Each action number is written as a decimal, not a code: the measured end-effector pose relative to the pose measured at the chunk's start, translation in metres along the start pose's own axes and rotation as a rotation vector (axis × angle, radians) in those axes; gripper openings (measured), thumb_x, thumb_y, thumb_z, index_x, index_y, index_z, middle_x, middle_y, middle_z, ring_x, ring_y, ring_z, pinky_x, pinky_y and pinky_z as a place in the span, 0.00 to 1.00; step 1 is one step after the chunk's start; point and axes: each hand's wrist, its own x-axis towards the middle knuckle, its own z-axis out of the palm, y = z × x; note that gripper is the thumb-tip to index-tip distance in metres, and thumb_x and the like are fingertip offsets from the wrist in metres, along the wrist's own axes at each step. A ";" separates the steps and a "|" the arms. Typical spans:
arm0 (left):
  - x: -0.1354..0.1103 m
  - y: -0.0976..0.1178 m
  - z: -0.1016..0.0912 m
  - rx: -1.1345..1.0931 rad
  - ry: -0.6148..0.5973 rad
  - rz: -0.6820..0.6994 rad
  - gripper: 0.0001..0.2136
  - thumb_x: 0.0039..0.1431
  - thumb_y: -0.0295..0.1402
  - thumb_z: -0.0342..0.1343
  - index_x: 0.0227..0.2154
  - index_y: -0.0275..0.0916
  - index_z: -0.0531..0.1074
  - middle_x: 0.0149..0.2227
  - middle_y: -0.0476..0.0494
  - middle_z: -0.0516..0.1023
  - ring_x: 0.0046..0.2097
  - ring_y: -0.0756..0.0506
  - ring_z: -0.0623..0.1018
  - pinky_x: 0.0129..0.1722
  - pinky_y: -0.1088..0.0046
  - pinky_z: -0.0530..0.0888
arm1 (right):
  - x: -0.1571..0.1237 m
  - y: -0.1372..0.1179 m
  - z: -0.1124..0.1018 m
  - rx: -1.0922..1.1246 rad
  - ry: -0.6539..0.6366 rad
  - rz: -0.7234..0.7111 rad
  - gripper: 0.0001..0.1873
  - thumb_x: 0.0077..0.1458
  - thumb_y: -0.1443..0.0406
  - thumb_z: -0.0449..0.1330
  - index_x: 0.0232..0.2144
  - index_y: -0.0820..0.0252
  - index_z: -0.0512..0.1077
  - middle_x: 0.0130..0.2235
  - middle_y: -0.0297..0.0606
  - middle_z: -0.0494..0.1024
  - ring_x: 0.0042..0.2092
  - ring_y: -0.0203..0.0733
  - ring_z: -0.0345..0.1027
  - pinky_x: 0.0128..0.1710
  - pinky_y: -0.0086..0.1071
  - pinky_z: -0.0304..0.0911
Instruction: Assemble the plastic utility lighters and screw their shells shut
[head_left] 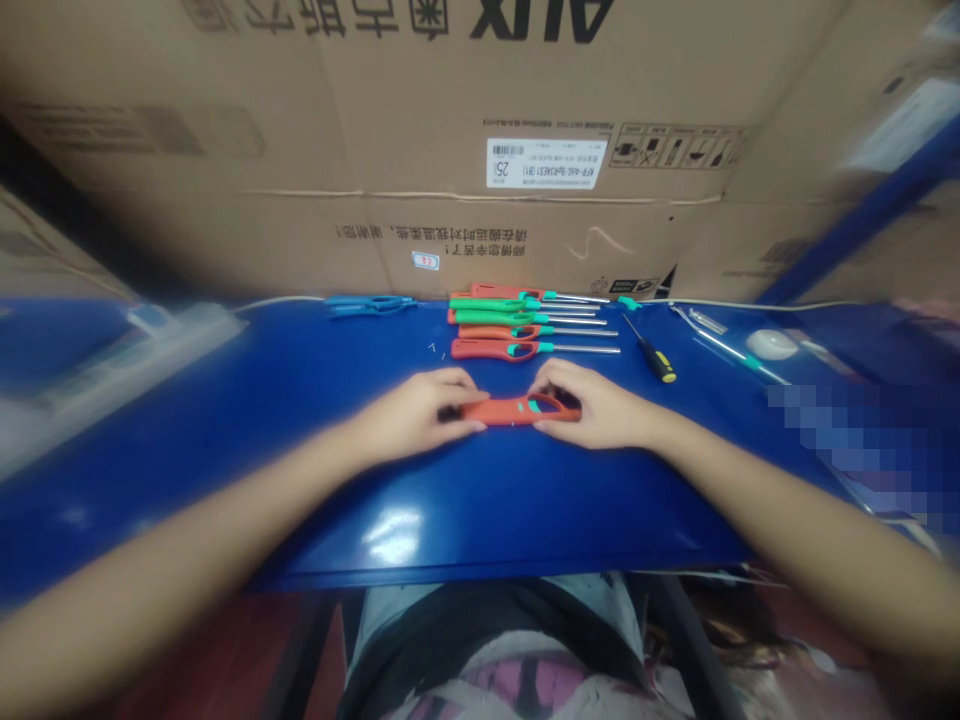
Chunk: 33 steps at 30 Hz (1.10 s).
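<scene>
L hand (420, 410) grips the butt end of a red-orange lighter handle (499, 411), thumb on the near side, fingers on the far side. R hand (604, 405) grasps the same handle at the trigger-loop end. The handle is held btwn the two, lengthwise L to R, over the middle of the blue worktable (480, 510), approx. halfway btwn near & far edges. No metal tube shows on it; R hand covers that end, so can't tell if one's fitted. Looks part-built, prob.

Just beyond the hands, twd the far edge: a row of gas lighters (491, 349), red, orange & green, w/ metal tubes pointing R. These look complete; exact no. unclear, they overlap. Tiny loose bits (432, 348) lie L of the row. R of it, a black-and-yellow screwdriver (656, 360), & nr the far edge a small teal part (627, 302).

Farther out, at the far edge L of the row: blue lighter handles (367, 306), no tubes visible, so prob. unfinished. Twd the R edge, a loose metal tube w/ teal collar (752, 362), apparently not on any handle, nr a white rounded object (772, 345).
</scene>
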 end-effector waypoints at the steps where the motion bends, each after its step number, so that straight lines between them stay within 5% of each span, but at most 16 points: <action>1: 0.000 0.000 0.001 -0.004 0.007 0.003 0.15 0.63 0.36 0.61 0.51 0.38 0.78 0.46 0.39 0.79 0.44 0.44 0.79 0.47 0.65 0.77 | 0.000 0.000 0.000 0.000 -0.001 0.000 0.12 0.55 0.64 0.65 0.42 0.57 0.70 0.41 0.39 0.73 0.41 0.42 0.68 0.43 0.37 0.68; 23: 0.002 0.004 0.009 0.053 0.010 -0.005 0.14 0.63 0.34 0.60 0.50 0.36 0.78 0.46 0.38 0.78 0.45 0.43 0.79 0.48 0.65 0.76 | -0.001 0.002 0.002 -0.024 -0.018 0.002 0.14 0.56 0.61 0.65 0.42 0.57 0.68 0.42 0.39 0.72 0.42 0.42 0.67 0.43 0.37 0.67; 33: 0.001 0.007 0.009 0.441 -0.024 0.066 0.14 0.64 0.34 0.57 0.50 0.35 0.76 0.45 0.37 0.78 0.45 0.39 0.77 0.46 0.62 0.76 | 0.001 0.003 0.005 -0.225 -0.020 -0.166 0.15 0.64 0.59 0.59 0.49 0.62 0.73 0.46 0.47 0.75 0.45 0.47 0.70 0.46 0.39 0.69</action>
